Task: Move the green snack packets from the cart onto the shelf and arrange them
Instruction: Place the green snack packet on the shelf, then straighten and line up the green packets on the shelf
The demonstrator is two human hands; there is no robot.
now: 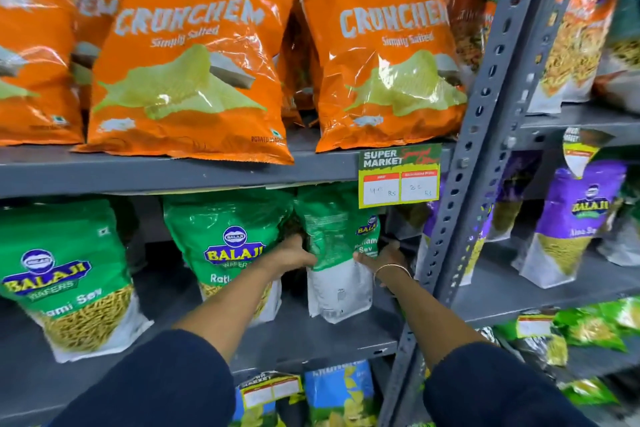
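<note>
Green-and-white plastic snack packet (337, 253) is standing upright on the grey metal middle shelf (311, 336), turned edge-on so its printed back and part of the front are both showing, near the grey perforated upright post (464, 204). Left hand (294, 253) is pressing against the packet's left side, fingers wrapping round the edge, gripping it. Right hand (384, 258) is cupping the packet's right side, palm against it, thin bangle (391, 269) sitting on the wrist; fingers partly hidden behind the packet. Both dark blue sleeves are reaching in from the bottom of the frame. Second green Balaji sev packet (228, 246) is leaning just beside on the left, touching the left forearm; third green packet (69, 274) is standing further left, apart. Orange Crunchem crisp bags (194, 69) are lining the shelf above. Green price tag (400, 175) is hanging off that shelf edge, overlapping the held packet's top. Purple packets (571, 222) are sitting in the bay to the right.
</note>
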